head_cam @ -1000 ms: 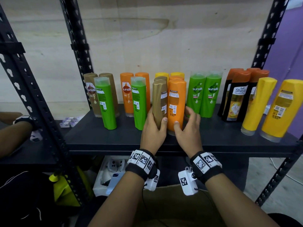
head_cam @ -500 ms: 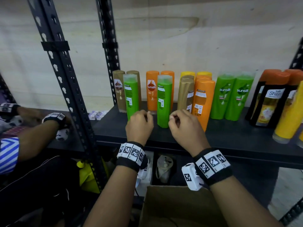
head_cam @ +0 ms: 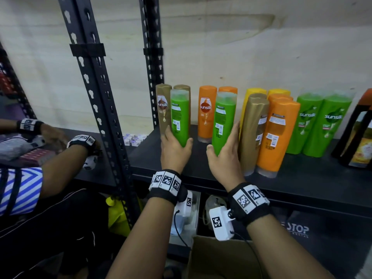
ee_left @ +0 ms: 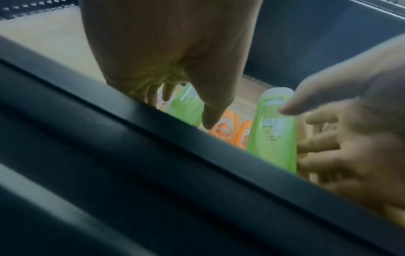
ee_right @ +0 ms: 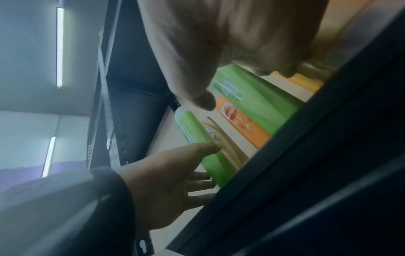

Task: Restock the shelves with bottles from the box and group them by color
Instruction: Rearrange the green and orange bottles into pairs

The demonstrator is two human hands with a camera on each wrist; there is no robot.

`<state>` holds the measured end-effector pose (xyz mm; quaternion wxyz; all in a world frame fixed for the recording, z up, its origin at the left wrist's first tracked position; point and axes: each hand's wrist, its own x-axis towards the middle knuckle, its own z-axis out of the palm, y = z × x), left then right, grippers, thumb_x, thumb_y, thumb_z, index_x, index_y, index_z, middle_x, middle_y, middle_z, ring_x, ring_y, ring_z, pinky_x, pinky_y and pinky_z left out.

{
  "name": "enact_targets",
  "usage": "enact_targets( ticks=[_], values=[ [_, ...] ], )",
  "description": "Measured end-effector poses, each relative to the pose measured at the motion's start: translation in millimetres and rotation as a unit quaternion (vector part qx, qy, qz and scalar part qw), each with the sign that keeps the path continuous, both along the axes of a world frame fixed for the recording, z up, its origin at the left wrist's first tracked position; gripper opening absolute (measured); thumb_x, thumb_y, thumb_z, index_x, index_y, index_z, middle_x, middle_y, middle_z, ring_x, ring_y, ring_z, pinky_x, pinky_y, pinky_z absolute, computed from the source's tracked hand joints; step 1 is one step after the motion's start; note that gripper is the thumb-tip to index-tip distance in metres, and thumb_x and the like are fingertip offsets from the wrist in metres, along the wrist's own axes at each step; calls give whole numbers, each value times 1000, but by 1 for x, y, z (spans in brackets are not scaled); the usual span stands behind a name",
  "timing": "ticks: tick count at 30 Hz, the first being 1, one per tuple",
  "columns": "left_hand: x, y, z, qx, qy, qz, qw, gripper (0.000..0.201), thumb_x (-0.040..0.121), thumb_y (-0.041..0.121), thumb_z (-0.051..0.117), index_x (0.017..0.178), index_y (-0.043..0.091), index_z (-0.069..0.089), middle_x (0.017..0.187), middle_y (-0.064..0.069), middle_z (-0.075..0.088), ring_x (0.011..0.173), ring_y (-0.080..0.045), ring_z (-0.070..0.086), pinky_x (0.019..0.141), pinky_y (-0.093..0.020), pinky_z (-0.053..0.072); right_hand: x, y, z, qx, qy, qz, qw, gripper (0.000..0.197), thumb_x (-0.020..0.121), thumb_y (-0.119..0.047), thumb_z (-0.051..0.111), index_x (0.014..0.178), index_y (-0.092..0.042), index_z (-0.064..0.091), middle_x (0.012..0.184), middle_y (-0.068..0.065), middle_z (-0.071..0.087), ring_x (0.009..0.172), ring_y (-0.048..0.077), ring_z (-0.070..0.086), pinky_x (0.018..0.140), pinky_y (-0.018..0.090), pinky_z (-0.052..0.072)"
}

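Observation:
On the black shelf [head_cam: 217,179] stand mixed bottles. My left hand [head_cam: 179,135] grips the base of a green bottle [head_cam: 180,117] in front of two gold bottles [head_cam: 163,109]. My right hand [head_cam: 223,137] grips a second green bottle [head_cam: 224,121], thumb on its left, fingers between it and a gold bottle [head_cam: 253,133]. In the left wrist view, the left hand [ee_left: 175,69] reaches over the shelf lip onto its green bottle [ee_left: 188,107]; the right hand [ee_left: 350,129] clasps the other green bottle [ee_left: 274,135]. In the right wrist view the right hand [ee_right: 219,43] is on its green bottle [ee_right: 258,98].
Orange bottles [head_cam: 207,113], a front orange bottle [head_cam: 275,135], yellow bottles [head_cam: 253,91], a green pair [head_cam: 320,123] and dark bottles [head_cam: 358,127] fill the shelf rightward. A cardboard box [head_cam: 217,258] sits below. Black uprights [head_cam: 94,97] stand left, with another person's hands [head_cam: 84,141] beyond.
A second ago my hands held the front gold and orange bottles, then drew back curled at the shelf edge. Now each hand grips a green bottle further left.

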<state>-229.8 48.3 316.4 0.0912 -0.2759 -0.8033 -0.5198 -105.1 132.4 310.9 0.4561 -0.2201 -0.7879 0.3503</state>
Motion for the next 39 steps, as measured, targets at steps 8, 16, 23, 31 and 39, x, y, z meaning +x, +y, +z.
enact_targets(
  ticks=[8, 16, 23, 31, 39],
  values=[
    [-4, 6, -1, -6, -48, 12, 999, 77, 94, 32, 72, 154, 14, 28, 148, -14, 49, 134, -34, 50, 106, -52, 45, -14, 29, -11, -137, -66, 19, 988, 79, 103, -23, 53, 162, -28, 0, 155, 14, 41, 131, 35, 51, 109, 40, 42],
    [3, -6, 4, -34, -48, -5, 998, 78, 85, 31, 71, 149, 12, 30, 137, -18, 53, 125, -38, 53, 101, -53, 47, -11, 29, -19, -94, -66, 14, 993, 62, 98, -20, 59, 149, -22, 24, 139, 10, 51, 120, 31, 54, 92, 29, 38],
    [5, -11, 3, -8, -60, -17, 998, 80, 87, 36, 69, 150, 16, 24, 136, -22, 51, 126, -41, 52, 103, -53, 45, -14, 19, -9, -107, -41, 50, 992, 62, 85, -28, 71, 135, -28, 35, 129, 2, 55, 116, 21, 55, 94, 31, 40],
    [-6, 3, 8, 149, -51, -56, 986, 74, 91, 36, 74, 150, 15, 33, 135, -7, 60, 117, -20, 59, 96, -29, 46, -25, 25, 13, -169, 108, 123, 972, 33, 87, -52, 71, 117, -46, 59, 113, -19, 73, 102, 0, 69, 92, 30, 54],
    [7, 6, 5, 194, -22, -40, 980, 59, 91, 40, 75, 138, 19, 47, 111, 11, 62, 96, -5, 59, 74, -7, 41, -25, 19, 15, -98, 118, 76, 985, 40, 90, -55, 69, 122, -34, 62, 104, -20, 72, 95, -6, 67, 80, 12, 52]
  ],
)
